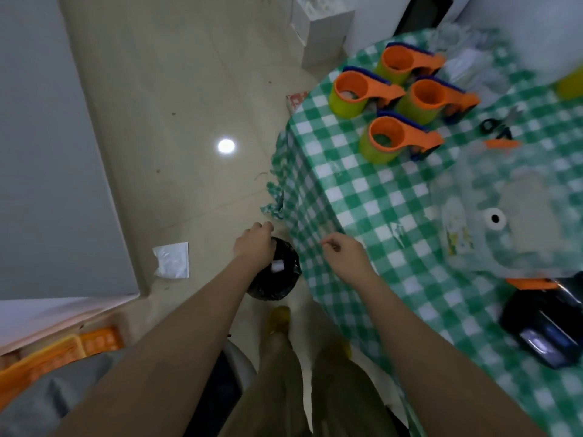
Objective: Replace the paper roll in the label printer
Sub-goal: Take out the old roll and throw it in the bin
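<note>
My left hand [254, 242] hangs over a black-lined bin [277, 282] on the floor, palm down, fingers loosely curled and holding nothing I can see. A small white piece [277, 266] lies inside the bin just below that hand. My right hand [345, 257] hovers over the edge of the green checked tablecloth [362, 197], fingers loosely curled and empty. A white paper roll [494, 219] with a dark core lies on the table at the right. The black label printer [549, 323] with an orange strip sits near the table's right front, its lid seemingly raised.
Several orange-and-green tape dispensers [394, 121] stand at the back of the table, with scissors [498, 127] to their right. A crumpled white sheet [172, 260] lies on the floor to the left. An orange crate [60, 351] sits at lower left. My foot [279, 316] is beside the bin.
</note>
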